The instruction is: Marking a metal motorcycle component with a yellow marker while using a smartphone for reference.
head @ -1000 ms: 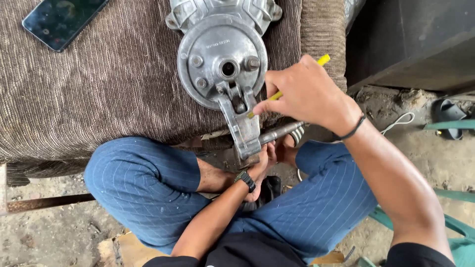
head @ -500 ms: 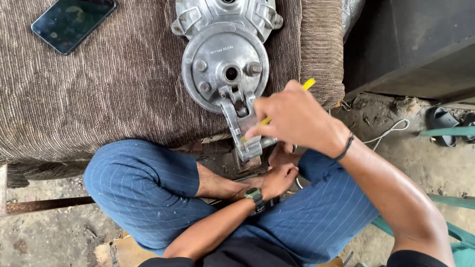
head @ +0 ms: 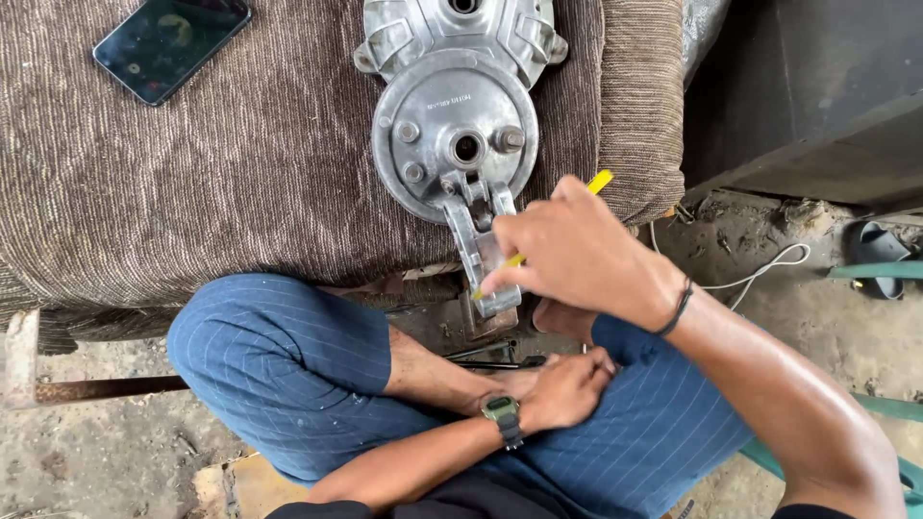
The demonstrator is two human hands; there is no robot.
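Observation:
A round silver metal housing with a bracket arm lies on a brown ribbed cushion. My right hand is shut on a thin yellow-handled tool, whose tip sits at the lower end of the bracket arm. My left hand, with a wristwatch on its wrist, rests low between my crossed legs near a dark thin rod; its fingers curl, and whether it grips anything is hidden.
A dark phone lies on the cushion's far left. A rusty bar runs at the lower left. A white cable and a sandal lie on the dirt floor right. A dark cabinet stands at the upper right.
My left hand let go of the grey part by the bracket and dropped down between my legs. My right hand moved lower along the bracket arm with the yellow tool.

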